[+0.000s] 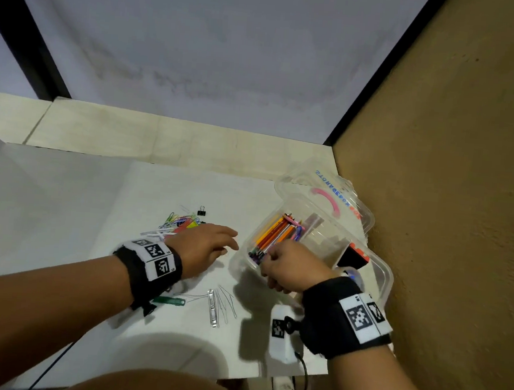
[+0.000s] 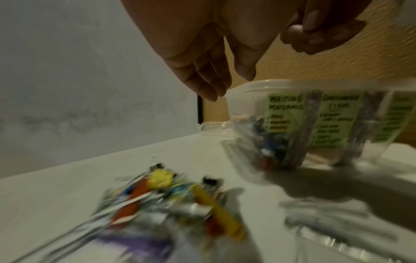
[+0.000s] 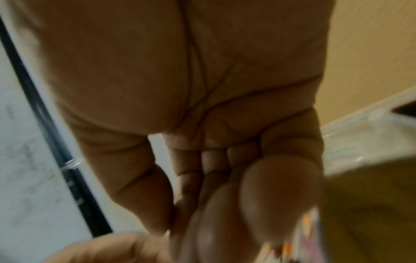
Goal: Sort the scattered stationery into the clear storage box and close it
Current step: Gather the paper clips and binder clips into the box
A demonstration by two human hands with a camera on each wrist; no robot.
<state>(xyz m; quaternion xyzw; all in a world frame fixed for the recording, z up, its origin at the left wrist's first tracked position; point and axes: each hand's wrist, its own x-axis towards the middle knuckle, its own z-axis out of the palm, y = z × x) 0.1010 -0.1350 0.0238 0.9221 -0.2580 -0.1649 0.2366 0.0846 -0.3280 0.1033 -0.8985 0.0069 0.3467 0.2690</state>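
The clear storage box (image 1: pixel 388 277) stands open at the table's right edge, its lid (image 1: pixel 326 194) tipped back behind it. A bundle of coloured pencils (image 1: pixel 277 233) lies in its left compartment. My right hand (image 1: pixel 284 264) hovers over the box's near-left corner with its fingers curled in; nothing shows in it (image 3: pixel 202 204). My left hand (image 1: pixel 215 244) floats flat above the table, fingers straight, between the box and a pile of coloured paper clips (image 1: pixel 179 222). From the left wrist, that hand (image 2: pixel 213 80) is empty above the blurred pile (image 2: pixel 162 195).
A black binder clip (image 1: pixel 202 211) sits behind the pile. Silver metal clips (image 1: pixel 214 308) and a green stick (image 1: pixel 170 301) lie near the front. Green labels (image 2: pixel 333 121) line the box's side. A brown wall (image 1: pixel 463 211) rises close on the right.
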